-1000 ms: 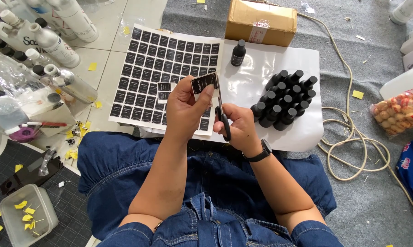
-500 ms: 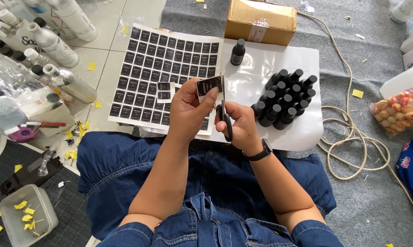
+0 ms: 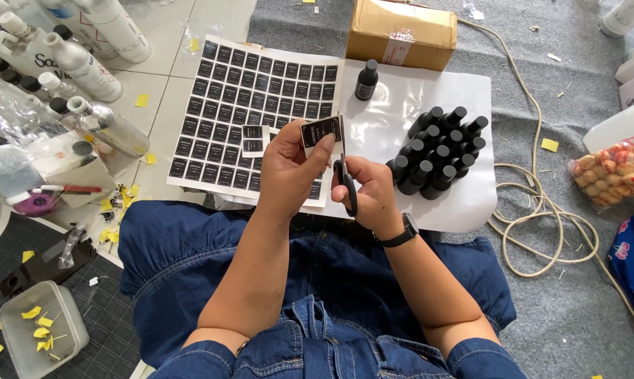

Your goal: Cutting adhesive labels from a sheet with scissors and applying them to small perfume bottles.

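Above the label sheet, a left hand pinches a black label strip taut while the right hand, fingers closed through black scissors, trims its edge.

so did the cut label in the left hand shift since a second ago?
Yes. The label strip in the left hand has moved slightly right, toward the cluster of black bottles, and tilted, now over the sticker sheet edge.

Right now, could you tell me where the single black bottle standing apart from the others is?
The single black bottle stands upright on the white sheet, just below the cardboard box and right of the label sheet.
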